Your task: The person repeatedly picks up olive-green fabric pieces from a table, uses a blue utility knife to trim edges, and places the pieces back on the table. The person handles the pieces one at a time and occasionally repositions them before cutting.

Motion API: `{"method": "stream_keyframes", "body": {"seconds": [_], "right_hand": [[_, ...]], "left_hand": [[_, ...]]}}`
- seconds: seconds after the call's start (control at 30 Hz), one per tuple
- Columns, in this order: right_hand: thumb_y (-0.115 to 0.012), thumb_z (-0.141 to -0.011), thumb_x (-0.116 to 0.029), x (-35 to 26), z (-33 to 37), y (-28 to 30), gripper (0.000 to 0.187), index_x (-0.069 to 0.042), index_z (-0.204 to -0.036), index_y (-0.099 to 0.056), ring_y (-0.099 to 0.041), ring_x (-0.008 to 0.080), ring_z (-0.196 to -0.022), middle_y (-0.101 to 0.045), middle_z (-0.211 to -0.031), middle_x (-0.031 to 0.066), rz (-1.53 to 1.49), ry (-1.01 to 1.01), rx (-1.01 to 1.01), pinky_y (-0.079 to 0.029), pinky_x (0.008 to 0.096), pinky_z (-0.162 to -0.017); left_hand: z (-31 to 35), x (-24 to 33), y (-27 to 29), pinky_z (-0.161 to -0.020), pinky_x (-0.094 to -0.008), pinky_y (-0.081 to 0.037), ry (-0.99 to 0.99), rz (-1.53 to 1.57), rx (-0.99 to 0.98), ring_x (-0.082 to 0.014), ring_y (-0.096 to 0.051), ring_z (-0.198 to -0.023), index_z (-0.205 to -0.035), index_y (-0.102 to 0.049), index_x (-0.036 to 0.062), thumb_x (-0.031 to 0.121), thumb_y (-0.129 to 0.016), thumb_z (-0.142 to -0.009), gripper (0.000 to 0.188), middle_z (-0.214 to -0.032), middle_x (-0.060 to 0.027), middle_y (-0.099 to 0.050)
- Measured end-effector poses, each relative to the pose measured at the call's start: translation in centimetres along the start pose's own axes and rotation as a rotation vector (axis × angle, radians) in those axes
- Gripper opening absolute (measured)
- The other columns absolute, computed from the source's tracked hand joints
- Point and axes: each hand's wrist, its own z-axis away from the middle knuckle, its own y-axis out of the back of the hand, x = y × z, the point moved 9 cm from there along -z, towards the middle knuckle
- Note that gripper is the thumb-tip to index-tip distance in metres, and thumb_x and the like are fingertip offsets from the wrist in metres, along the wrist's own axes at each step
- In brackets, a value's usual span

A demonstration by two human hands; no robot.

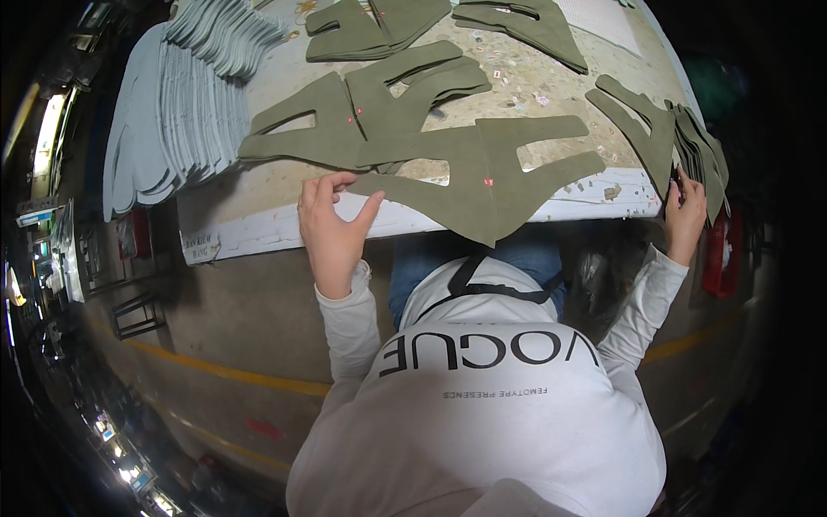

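A flat olive-green cut piece (508,202) with cut-out openings and small red marks lies in front of me, its lower point hanging over the table's front edge. At its left tip is my left hand (330,231), thumb and fingers spread apart, the fingertips at the edge of the piece. My right hand (687,215) is closed at the table's right corner, beside another olive piece (648,142) and a bundle of olive pieces (705,155) draped over the side. Something dark shows at its fingertips, too small to make out.
More olive stacks (301,112) lie behind the front piece, with others (366,34) farther back. A tall row of pale grey cut pieces (185,121) covers the table's left end. Small scraps dot the worn table (551,82). A red crate (722,258) stands below the right corner.
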Motion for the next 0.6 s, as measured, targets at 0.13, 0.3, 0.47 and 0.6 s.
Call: {"method": "stream_keyframes", "body": {"seconds": [0.13, 0.3, 0.47, 0.6], "right_hand": [[-0.062, -0.088, -0.018, 1.8, 0.4, -0.3, 0.035, -0.008, -0.121, -0.066, -0.063, 0.0315, -0.088, -0.063, -0.098, 0.0138, 0.000, -0.139, -0.072, -0.050, 0.0394, -0.081], [-0.065, -0.087, -0.024, 5.0, 1.2, -1.3, 0.037, -0.009, -0.121, -0.067, -0.065, 0.0281, -0.086, -0.065, -0.091, 0.0121, -0.110, -0.417, -0.216, -0.050, 0.0373, -0.080], [-0.067, -0.089, -0.031, 1.5, -0.3, -0.4, 0.039, -0.010, -0.121, -0.067, -0.066, 0.0298, -0.085, -0.067, -0.095, 0.0154, -0.012, -0.172, -0.011, -0.051, 0.0394, -0.080], [-0.067, -0.085, -0.029, 1.4, -0.6, -0.1, 0.035, -0.004, -0.109, -0.070, -0.067, 0.0354, -0.084, -0.069, -0.090, 0.0192, 0.123, -0.230, -0.118, -0.051, 0.0427, -0.078]], "left_hand": [[0.0, 0.7, -0.8, -0.075, -0.0339, -0.048, -0.008, 0.062, -0.039, -0.0214, -0.059, -0.083, -0.091, -0.064, 0.0049, 0.015, -0.080, -0.074, 0.025, -0.088, -0.0075, -0.061], [1.1, -0.5, -2.2, -0.077, -0.0268, -0.052, 0.283, 0.618, -0.100, -0.0140, -0.063, -0.089, -0.111, -0.053, -0.0002, 0.004, -0.070, -0.086, 0.030, -0.089, -0.0094, -0.064], [2.3, -0.1, -3.7, -0.080, -0.0256, -0.052, 0.367, 0.928, -0.135, -0.0151, -0.064, -0.090, -0.142, -0.030, 0.0009, -0.001, -0.062, -0.091, 0.060, -0.094, -0.0123, -0.065], [2.5, -0.6, -3.1, -0.081, -0.0249, -0.052, 0.351, 0.940, -0.076, -0.0148, -0.064, -0.092, -0.143, -0.032, -0.0008, -0.002, -0.062, -0.091, 0.060, -0.101, -0.0132, -0.065]]}}
